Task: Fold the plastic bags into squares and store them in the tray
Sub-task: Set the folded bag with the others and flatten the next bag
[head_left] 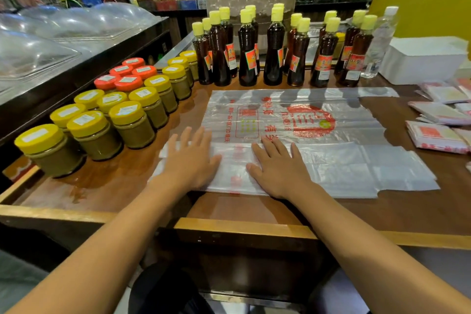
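Left hand [190,160] & right hand [277,169] flat, fingers straight, pressing near folded edge of plastic bag [305,135] spread mid-desk [102,186]. Folded bag squares [438,120] at 3 o'clock; jars [114,109] at 9, sauce bottles [275,46] at 12.

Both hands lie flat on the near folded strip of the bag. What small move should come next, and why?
Probably fold that strip once more away from the body. The bag has only its near edge turned over, the printed far part is still single, and the left hand and right hand already press the crease flat.
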The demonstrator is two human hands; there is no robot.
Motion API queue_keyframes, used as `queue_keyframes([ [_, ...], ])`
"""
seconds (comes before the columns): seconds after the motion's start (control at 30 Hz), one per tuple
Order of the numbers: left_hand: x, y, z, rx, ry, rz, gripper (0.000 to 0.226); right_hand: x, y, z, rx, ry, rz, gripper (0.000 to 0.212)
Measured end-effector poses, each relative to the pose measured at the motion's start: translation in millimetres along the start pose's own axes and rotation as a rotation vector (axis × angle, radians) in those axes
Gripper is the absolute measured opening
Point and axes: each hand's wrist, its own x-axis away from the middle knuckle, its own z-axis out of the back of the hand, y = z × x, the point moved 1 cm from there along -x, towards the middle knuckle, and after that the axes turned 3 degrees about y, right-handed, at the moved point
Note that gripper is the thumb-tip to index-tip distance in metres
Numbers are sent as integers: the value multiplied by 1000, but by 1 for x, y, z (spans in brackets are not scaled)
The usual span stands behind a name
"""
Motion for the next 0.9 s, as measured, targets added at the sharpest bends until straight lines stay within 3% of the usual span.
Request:
queue_keyframes([
  [0.13,6,62,-7,222,94,-197,62,2,0,0,-56,41,-13,57],
  [0.53,-7,48,-32,371,35,-123,64,12,80,19,-73,103,-106,55],
  [0.73,-7,50,-31,441,146,-122,47,3,83,39,-175,65,-161,39],
  [0.9,-6,51,-27,532,218,-119,74,-4,77,58,-196,31,-117,35],
])
